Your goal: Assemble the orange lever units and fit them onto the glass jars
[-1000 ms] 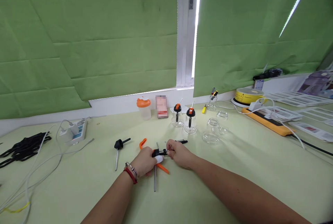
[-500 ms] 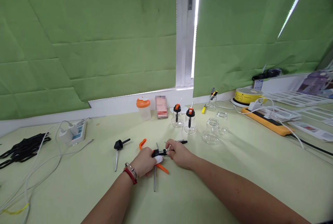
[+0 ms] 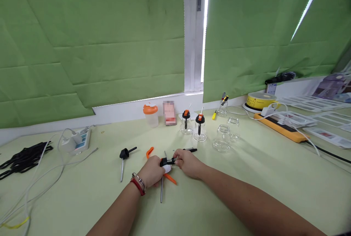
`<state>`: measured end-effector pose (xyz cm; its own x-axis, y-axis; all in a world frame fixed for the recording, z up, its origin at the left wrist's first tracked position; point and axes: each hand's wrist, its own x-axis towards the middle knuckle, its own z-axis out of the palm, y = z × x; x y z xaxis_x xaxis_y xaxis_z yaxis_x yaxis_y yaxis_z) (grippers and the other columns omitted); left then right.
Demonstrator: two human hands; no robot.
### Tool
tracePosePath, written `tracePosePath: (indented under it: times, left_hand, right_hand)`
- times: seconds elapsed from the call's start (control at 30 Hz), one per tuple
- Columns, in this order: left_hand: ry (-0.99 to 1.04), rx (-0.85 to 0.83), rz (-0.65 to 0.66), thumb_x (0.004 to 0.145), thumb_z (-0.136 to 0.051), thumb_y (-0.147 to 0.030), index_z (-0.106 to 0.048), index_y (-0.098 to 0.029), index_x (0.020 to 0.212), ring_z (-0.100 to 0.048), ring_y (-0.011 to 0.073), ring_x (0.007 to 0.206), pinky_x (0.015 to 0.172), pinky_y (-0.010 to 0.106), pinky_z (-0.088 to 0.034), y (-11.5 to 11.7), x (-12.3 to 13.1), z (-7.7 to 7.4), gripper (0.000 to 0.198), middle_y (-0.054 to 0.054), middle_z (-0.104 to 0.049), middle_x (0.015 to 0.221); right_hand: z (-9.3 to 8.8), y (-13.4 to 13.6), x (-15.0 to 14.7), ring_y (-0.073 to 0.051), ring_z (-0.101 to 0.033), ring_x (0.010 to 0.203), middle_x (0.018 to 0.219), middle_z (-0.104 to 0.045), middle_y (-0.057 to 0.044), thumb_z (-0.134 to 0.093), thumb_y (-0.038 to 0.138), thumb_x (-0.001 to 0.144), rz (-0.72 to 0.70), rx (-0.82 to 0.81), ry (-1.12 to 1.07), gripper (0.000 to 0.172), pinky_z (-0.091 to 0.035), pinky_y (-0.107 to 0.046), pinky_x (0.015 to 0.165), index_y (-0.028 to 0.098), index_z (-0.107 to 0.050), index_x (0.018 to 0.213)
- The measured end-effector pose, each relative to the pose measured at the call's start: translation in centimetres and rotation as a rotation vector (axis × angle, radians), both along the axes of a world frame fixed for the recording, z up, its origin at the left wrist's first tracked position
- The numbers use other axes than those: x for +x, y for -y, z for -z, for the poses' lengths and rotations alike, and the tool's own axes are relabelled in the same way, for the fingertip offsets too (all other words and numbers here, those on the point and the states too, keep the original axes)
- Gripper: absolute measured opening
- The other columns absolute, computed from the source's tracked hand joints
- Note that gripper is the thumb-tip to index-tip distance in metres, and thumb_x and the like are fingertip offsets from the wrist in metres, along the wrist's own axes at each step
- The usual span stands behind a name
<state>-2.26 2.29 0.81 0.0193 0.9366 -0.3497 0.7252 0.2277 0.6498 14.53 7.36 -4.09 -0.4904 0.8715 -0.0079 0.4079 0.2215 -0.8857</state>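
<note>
My left hand (image 3: 153, 171) is closed around a small black plastic part (image 3: 163, 162) with a metal bit at its right end. Something white (image 3: 167, 168) shows just under it, partly behind my fingers. At that metal end, my right hand (image 3: 187, 162) pinches with thumb and fingertips; the exact piece between them is too small to make out. Below the hands lie a thin metal rod (image 3: 161, 192) and an orange plastic strip (image 3: 170, 178). A curved orange piece (image 3: 149, 152) lies behind my left hand. Beyond my right hand rests a black spiral-grooved part (image 3: 190, 149).
A black knob-like fitting with a metal rod (image 3: 124, 153) lies to the left. Two glass jars with black-and-orange tops (image 3: 200, 130) stand behind, near open glass jars (image 3: 222, 139). Further out are an orange-lidded cup (image 3: 151, 116), power strips (image 3: 282, 128) and cables (image 3: 63, 163).
Both hands keep hold at nearly the same place, with only tiny shifts of the right fingers. The whole view has moved slightly.
</note>
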Motion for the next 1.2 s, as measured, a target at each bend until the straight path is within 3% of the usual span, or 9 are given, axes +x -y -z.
tracePosePath:
  times: [0.87,1.2]
  left_hand:
    - [0.014,-0.04,0.016,0.075,-0.055,-0.041,-0.044,-0.018,0.064,-0.046,0.0108,0.03,0.038,0.024,-0.035,0.07,0.0,-0.47,0.028,-0.006,-0.045,0.043]
    - [0.027,-0.027,0.021,0.077,-0.053,-0.038,-0.042,-0.018,0.062,-0.044,0.0099,0.029,0.037,0.023,-0.032,0.04,0.02,-0.4,0.027,-0.008,-0.039,0.04]
  right_hand:
    - [0.04,0.31,0.28,-0.01,-0.041,0.056,0.062,-0.047,0.005,-0.051,0.014,0.077,0.017,0.031,-0.022,0.012,-0.03,-0.022,0.053,0.021,-0.046,0.085]
    - [0.48,0.18,0.2,-0.01,-0.041,0.055,0.062,-0.048,0.005,-0.051,0.015,0.078,0.027,0.035,-0.032,0.014,-0.03,-0.021,0.053,0.021,-0.047,0.089]
